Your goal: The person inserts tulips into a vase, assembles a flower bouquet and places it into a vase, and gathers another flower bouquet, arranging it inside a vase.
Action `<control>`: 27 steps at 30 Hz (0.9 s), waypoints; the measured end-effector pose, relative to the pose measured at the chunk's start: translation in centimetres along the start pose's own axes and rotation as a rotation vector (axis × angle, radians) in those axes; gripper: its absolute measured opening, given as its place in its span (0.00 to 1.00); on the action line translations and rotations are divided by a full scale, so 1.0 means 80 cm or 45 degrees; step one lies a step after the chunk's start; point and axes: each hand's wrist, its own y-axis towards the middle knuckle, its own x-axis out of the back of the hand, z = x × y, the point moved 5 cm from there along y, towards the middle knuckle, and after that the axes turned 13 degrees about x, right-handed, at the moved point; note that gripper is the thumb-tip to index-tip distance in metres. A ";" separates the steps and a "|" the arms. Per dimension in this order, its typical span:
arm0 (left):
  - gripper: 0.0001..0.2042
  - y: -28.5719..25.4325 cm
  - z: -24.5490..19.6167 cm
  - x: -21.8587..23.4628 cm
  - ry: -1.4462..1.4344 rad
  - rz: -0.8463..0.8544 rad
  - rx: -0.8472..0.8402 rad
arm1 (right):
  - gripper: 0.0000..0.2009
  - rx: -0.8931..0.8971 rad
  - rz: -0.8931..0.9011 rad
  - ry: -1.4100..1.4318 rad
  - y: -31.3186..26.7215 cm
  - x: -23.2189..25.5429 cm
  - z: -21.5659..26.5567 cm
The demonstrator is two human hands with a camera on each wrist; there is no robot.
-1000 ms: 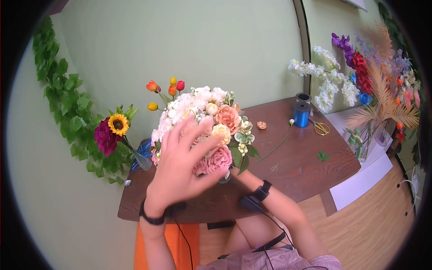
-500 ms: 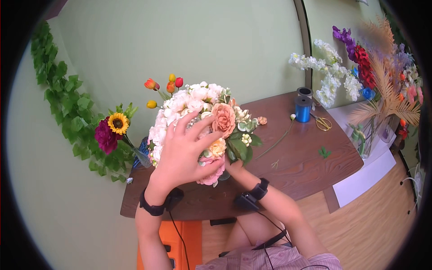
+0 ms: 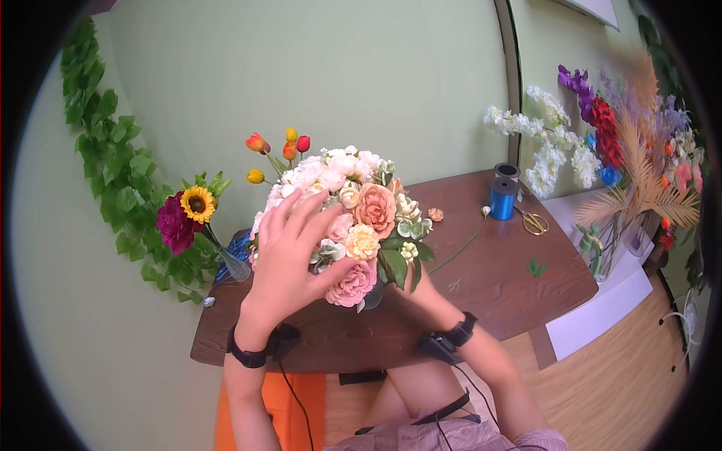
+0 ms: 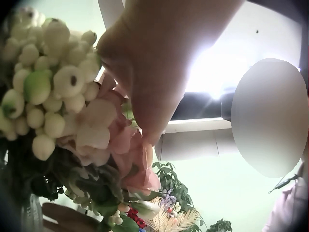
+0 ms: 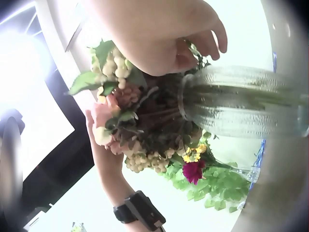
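A round bouquet (image 3: 361,161) of white, blush, peach, yellow and pink blossoms stands in a ribbed clear glass vase (image 5: 231,104). My left hand (image 3: 282,263) lies over the bouquet's left front side, fingers spread and thumb beside the large pink flower (image 3: 352,286). Low on the right, my right hand (image 3: 417,293) reaches under the green leaves (image 3: 392,267), which partly cover it. In the right wrist view its fingers (image 5: 212,38) bend beside foliage near the vase's mouth; I cannot tell whether they grip a stem. White berries (image 4: 43,92) loom close in the left wrist view.
Blue ribbon spool (image 3: 502,199), gold-handled scissors (image 3: 535,223), a thin flower stem (image 3: 459,250), a peach blossom (image 3: 435,214) and a green leaf (image 3: 535,267) lie right on the brown table (image 3: 519,293). A sunflower (image 3: 198,204) in a glass vase stands left; tulips (image 3: 289,150) rise behind.
My left hand has shifted left across the bouquet, so the yellow and pink blossoms show more. The bouquet has turned slightly. My right wrist has moved a little to the right.
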 end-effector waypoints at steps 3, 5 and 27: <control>0.33 -0.004 0.015 0.010 -0.010 0.003 0.114 | 0.08 -0.568 0.036 0.385 -0.002 0.035 -0.010; 0.34 -0.004 0.029 0.013 -0.074 0.004 0.174 | 0.06 -0.641 -0.097 0.176 -0.008 0.074 -0.046; 0.31 -0.004 0.057 0.001 -0.178 0.078 0.262 | 0.15 0.003 0.253 -0.249 0.116 0.092 0.071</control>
